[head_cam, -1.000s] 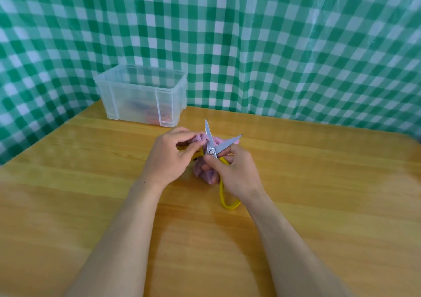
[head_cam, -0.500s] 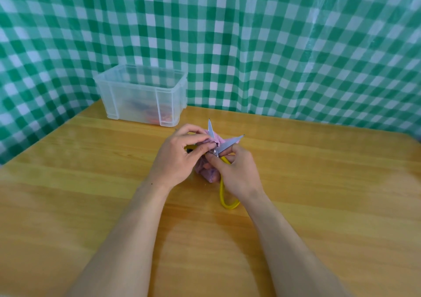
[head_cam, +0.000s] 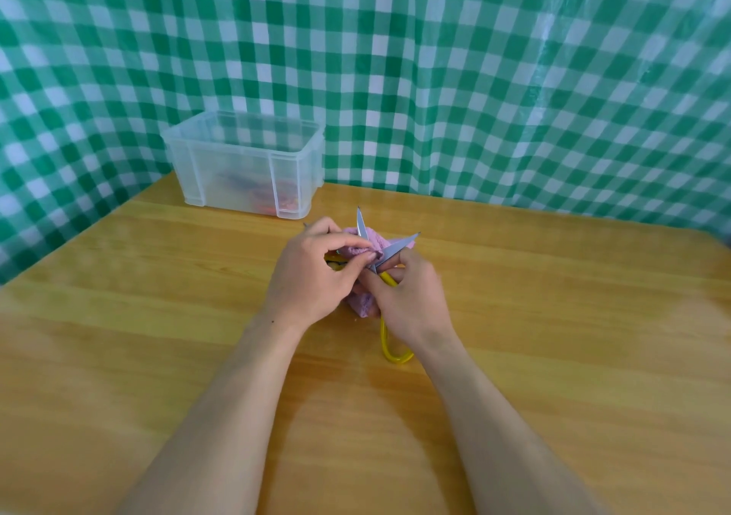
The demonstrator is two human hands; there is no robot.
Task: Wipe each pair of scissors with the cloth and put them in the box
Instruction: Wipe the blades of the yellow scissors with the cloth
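Observation:
Yellow-handled scissors (head_cam: 389, 350) lie with their steel blades spread apart, tips pointing away from me, at the middle of the wooden table (head_cam: 553, 317). My right hand (head_cam: 411, 301) grips them near the pivot and handle. My left hand (head_cam: 312, 273) pinches a pink cloth (head_cam: 364, 305) against the left blade near the pivot. Part of the cloth bunches under both hands. A clear plastic box (head_cam: 245, 162) stands at the back left, with red and dark shapes, blurred through its wall, inside it.
A green and white checked sheet (head_cam: 474, 79) hangs behind and to the left of the table, close behind the box. The table's far edge runs just past the box.
My left hand with the cloth slid up the left blade towards its tip, then came back down to the pivot. The right hand and scissors stayed put.

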